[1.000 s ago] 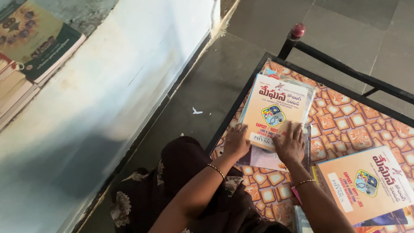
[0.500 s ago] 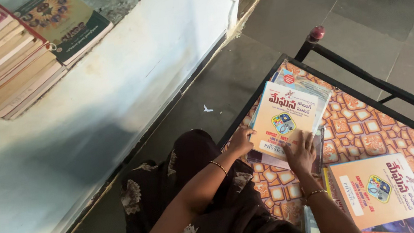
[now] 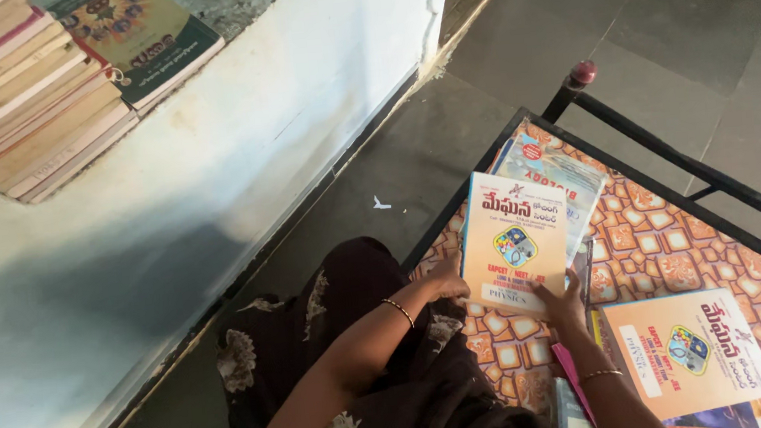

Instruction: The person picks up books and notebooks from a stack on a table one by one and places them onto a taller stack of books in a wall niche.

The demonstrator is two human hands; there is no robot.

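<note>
Gripping the cream booklet (image 3: pixel 513 244) at its near edge, both hands were closed on it from opposite corners. The left hand (image 3: pixel 448 280) held the lower left corner, its fingers curled under the cover. The right hand (image 3: pixel 563 302) held the lower right corner, thumb on the front face. The booklet stood tilted up off the stack of books (image 3: pixel 557 176) beneath it, its front cover facing the camera.

The stack lay near the corner of a cot (image 3: pixel 677 243) covered with an orange patterned sheet and bounded by a black metal frame (image 3: pixel 670 161). The frame's corner post carried a red knob (image 3: pixel 583 72).

A second cream booklet (image 3: pixel 686 352) of the same design lay flat on the cot, to the right of the right forearm and well apart from the held one. A pink strip (image 3: pixel 571 381) showed just beside the right wrist. Each wrist bore a thin bangle.

A dark floral garment (image 3: pixel 338 355) covered the person's lap below the hands. The grey tiled floor (image 3: pixel 639 17) surrounded the cot. On a white ledge (image 3: pixel 209 146) at upper left, a pile of books (image 3: pixel 31 98) rested with a green-covered book (image 3: pixel 140 33) on top.
</note>
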